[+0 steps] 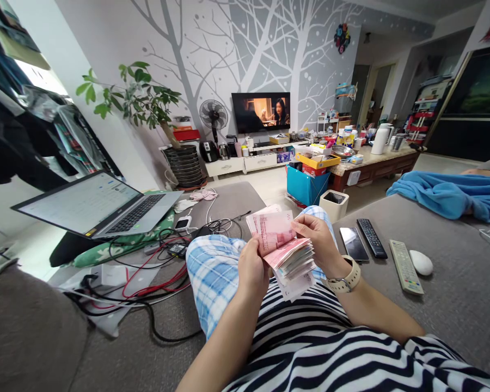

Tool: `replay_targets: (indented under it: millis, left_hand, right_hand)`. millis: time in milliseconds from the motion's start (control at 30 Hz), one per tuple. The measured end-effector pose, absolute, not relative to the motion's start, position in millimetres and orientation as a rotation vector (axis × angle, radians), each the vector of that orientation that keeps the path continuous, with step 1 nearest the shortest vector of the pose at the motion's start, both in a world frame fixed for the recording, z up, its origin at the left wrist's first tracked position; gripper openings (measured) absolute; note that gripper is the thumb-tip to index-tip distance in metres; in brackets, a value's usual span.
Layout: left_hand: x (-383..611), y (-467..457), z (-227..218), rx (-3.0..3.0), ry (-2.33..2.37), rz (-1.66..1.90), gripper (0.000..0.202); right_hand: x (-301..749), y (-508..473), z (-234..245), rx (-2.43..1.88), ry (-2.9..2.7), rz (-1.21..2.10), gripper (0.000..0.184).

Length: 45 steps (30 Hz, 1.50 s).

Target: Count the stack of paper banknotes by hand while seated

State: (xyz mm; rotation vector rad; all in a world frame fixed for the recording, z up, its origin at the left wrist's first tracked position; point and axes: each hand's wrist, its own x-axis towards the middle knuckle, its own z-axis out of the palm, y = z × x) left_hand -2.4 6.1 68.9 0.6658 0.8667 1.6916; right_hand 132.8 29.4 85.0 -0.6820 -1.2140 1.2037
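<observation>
A thick wad of banknotes point(296, 261), folded over with its edges fanned toward me, is gripped at its left side by my left hand point(253, 269). Reddish-pink notes lie on top and paler ones show beneath. One pink banknote point(274, 230) stands raised from the wad. Its right edge is pinched between the thumb and fingers of my right hand point(319, 244). Both hands are over my lap, between my knees in blue checked trousers point(212, 272). A light watch point(345, 277) is on my right wrist. The left fingertips are hidden behind the notes.
On the sofa to my right lie a phone point(354, 244), a black remote point(371, 238), a pale remote point(405, 267) and a white mouse point(421, 262). At left, a laptop point(102, 207) stands open beside tangled cables point(163, 291). A waste bin point(334, 205) stands ahead.
</observation>
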Motion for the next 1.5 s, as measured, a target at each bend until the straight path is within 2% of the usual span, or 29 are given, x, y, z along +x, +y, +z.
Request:
replay_targets:
  millis: [400, 667, 800, 1167, 1500]
  left_hand:
    - [-3, 0, 75, 0.770, 0.954, 1.715, 0.013]
    - [-4, 4, 72, 0.711, 0.823, 1.697, 0.011]
    - [-2, 4, 76, 0.643, 0.814, 1.716, 0.017]
    - [-1, 0, 79, 0.698, 0.771, 1.686, 0.012]
    - [-2, -1, 80, 0.689, 0.735, 1.608, 0.021]
  right_hand:
    - [132, 29, 85, -0.651, -1.203, 1.204, 0.021]
    - [132, 28, 87, -0.616, -1.198, 1.219, 0.018]
    - [132, 26, 88, -0.614, -1.237, 1.203, 0.021]
    - [131, 29, 89, -0.676, -1.173, 1.152, 0.022]
    - [133, 28, 90, -0.719, -1.238, 1.178, 0.028]
